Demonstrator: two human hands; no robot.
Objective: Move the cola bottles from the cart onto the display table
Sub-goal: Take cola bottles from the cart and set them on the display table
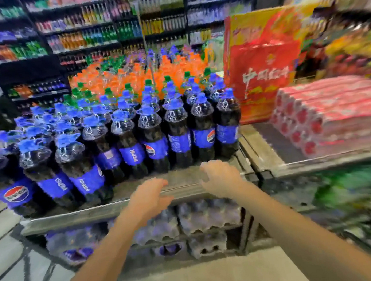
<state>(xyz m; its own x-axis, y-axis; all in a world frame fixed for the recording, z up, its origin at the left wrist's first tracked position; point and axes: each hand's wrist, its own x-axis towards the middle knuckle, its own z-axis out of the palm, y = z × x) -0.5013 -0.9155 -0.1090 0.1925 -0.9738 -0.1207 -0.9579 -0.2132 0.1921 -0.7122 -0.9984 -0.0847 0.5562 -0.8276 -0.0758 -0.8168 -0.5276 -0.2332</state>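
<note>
Cola bottles (151, 140): stood upright in packed rows on the table (75, 216), blue caps up, filling its left and middle.
Left hand (150, 195): hovered over the table's front edge, fingers loosely bent, holding nothing.
Right hand (220, 177): was over the bare strip just before the bottles, fingers slack and apart, empty; contact with the table was too blurred to tell.
Orange bottles (145, 75): stood behind the cola.
Red box (263, 69): stood right of the bottles.
Can packs (327, 113): were stacked at far right.
</note>
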